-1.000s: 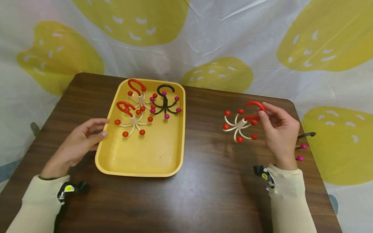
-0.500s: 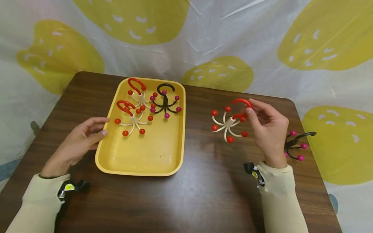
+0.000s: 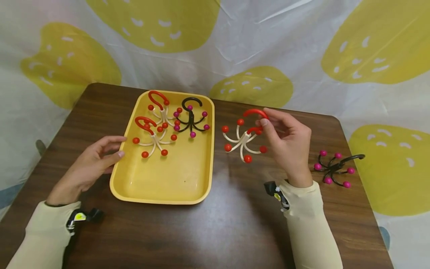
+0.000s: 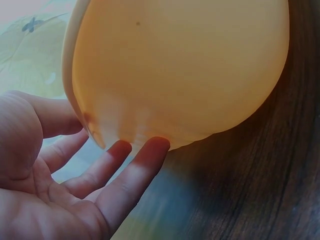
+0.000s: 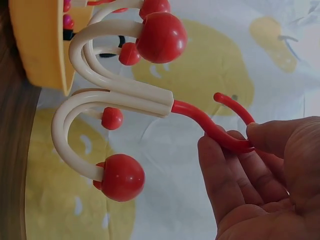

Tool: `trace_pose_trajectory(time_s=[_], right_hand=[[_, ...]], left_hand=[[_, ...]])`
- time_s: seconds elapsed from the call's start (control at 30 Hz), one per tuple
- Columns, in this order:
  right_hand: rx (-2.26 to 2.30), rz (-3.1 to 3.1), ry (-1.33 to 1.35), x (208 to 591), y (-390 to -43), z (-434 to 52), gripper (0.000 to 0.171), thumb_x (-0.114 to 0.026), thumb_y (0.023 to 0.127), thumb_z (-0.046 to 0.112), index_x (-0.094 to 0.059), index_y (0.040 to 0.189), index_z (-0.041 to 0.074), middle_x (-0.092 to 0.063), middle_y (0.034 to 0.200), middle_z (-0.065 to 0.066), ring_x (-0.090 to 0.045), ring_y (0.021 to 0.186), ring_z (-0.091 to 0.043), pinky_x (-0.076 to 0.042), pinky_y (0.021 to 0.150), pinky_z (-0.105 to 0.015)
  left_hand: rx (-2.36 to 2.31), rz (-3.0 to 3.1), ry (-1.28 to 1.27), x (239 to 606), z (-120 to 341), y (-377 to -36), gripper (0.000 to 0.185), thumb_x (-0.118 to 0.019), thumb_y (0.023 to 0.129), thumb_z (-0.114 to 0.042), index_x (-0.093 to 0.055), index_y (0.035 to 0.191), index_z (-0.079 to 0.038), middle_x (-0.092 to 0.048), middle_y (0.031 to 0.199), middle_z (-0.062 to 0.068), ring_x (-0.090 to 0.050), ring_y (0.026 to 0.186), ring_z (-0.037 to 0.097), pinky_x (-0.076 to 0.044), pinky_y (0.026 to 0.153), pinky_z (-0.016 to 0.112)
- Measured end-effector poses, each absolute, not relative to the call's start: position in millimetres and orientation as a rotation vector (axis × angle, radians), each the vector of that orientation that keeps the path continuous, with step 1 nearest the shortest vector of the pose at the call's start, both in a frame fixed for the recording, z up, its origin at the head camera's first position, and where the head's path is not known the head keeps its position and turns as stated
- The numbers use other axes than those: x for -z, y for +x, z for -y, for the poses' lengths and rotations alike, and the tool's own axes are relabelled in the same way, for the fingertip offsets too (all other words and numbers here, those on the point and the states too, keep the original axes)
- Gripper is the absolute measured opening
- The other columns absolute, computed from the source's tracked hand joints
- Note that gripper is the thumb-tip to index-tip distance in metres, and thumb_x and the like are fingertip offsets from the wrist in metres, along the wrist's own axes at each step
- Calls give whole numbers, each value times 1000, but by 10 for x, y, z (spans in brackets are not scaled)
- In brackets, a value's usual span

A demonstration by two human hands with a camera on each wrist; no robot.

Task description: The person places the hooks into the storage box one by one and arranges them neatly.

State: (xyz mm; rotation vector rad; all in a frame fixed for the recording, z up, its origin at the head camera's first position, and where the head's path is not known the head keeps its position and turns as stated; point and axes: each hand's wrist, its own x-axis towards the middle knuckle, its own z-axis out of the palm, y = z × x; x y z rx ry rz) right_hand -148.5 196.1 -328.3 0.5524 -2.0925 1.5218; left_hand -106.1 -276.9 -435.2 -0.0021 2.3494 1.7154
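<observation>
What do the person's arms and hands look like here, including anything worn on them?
The left hand and right hand wear no gloves. The left sleeve and right sleeve are long, plain and pale cream, reaching the wrists. Each cuff carries a small black device, the left device and right device, with a bright yellow-green patch. I can make out no cables.

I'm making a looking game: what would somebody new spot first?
Probably the bright yellow tray on the brown table. Next, perhaps, the white hanger with a red hook and red balls, held by the right hand beside the tray. Then the black hanger with pink balls near the table's right edge.
</observation>
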Motion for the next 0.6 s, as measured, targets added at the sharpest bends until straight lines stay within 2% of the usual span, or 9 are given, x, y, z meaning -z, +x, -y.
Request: trace_pose_trajectory(time_s=[0.13, 0.33, 0.47, 0.6], right_hand=[[-1540, 2089, 598, 3255, -1500, -1862, 23, -74, 96, -1, -77, 120, -2, -80, 99, -23, -80, 88, -12, -64, 77, -25], [-1570, 2103, 645, 3264, -1525, -1735, 23, -75, 95, -2, -77, 119, -3, -81, 100, -19, -80, 87, -14, -64, 76, -26], [-1589, 2110, 647, 3275, -1526, -1649, 24, -76, 94, -3, -77, 118, -4, -79, 97, -26, -80, 86, -12, -63, 75, -24], [-1593, 2124, 656, 3287, -1522, -1559, 24, -78, 93, -3, -77, 117, -5, -79, 94, -25, -80, 85, -12, -63, 73, -22]], left_hand=[[-1731, -2340, 9, 4350, 2771, -1056, 53, -60, 109, -22, -42, 156, -6, -52, 145, 22, -70, 102, 2, -64, 78, 32], [-1752, -2321, 19, 4329, 2774, -1049, 53, -60, 109, -22, -41, 156, -5, -51, 145, 22, -70, 102, 3, -64, 78, 32], [-1749, -2313, 18, 4317, 2776, -1048, 54, -60, 110, -22, -41, 156, -5, -50, 146, 23, -70, 103, 3, -64, 79, 31], [-1744, -2305, 11, 4315, 2780, -1045, 54, -60, 110, -22, -39, 157, -5, -50, 147, 24, -70, 103, 2, -64, 80, 31]])
